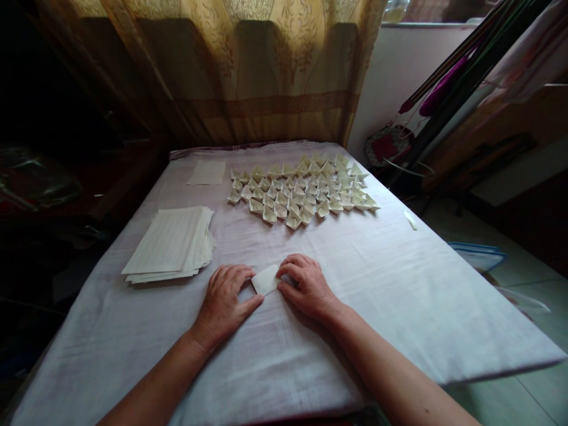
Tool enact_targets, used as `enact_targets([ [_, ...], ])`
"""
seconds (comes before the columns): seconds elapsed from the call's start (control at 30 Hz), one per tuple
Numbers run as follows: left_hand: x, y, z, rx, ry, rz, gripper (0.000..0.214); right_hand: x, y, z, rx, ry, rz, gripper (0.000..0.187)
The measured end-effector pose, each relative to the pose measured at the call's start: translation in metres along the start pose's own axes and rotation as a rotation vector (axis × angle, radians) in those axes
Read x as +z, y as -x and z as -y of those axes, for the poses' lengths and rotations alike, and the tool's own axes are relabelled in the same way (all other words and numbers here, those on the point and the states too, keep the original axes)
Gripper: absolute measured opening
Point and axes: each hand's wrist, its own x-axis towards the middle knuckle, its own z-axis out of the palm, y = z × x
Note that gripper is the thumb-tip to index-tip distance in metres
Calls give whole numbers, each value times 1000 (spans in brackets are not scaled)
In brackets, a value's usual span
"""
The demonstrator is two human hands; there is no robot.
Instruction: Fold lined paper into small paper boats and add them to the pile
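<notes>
A small folded piece of white paper (265, 280) lies on the cloth between my two hands. My left hand (227, 296) grips its left side, the thumb at the near edge and the fingers at the far left corner. On the other side, my right hand (306, 283) pinches the right end between thumb and curled fingers. Farther back stand several folded paper boats (298, 190), packed in uneven rows. To the left rests a stack of flat paper sheets (166, 241), its edges slightly uneven.
A white cloth covers the table (390, 296). One single sheet (207, 173) lies at the back left, and a small paper scrap (410, 220) near the right edge. Behind the table hangs a gold curtain (248, 71). A bag (388, 145) is beyond the right edge.
</notes>
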Motion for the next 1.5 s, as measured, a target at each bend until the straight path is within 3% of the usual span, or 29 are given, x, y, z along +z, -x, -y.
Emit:
enact_targets([
  [0.23,-1,3,-4,92,58,-99,13,3,1,11,-129,233,-149,54],
  [0.3,-2,3,-7,131,52,-111,6,2,2,17,-185,279,-161,49],
  [0.47,-5,3,-11,133,29,-106,13,-2,3,28,-296,336,-240,19],
  [0.93,4,2,2,124,55,-39,28,-3,0,8,-130,356,-133,10],
  [1.2,6,3,0,136,-7,-86,26,1,4,20,-228,323,-197,7],
  [1.5,-2,3,-11,105,-175,-133,28,-1,-2,18,-266,167,-71,8],
])
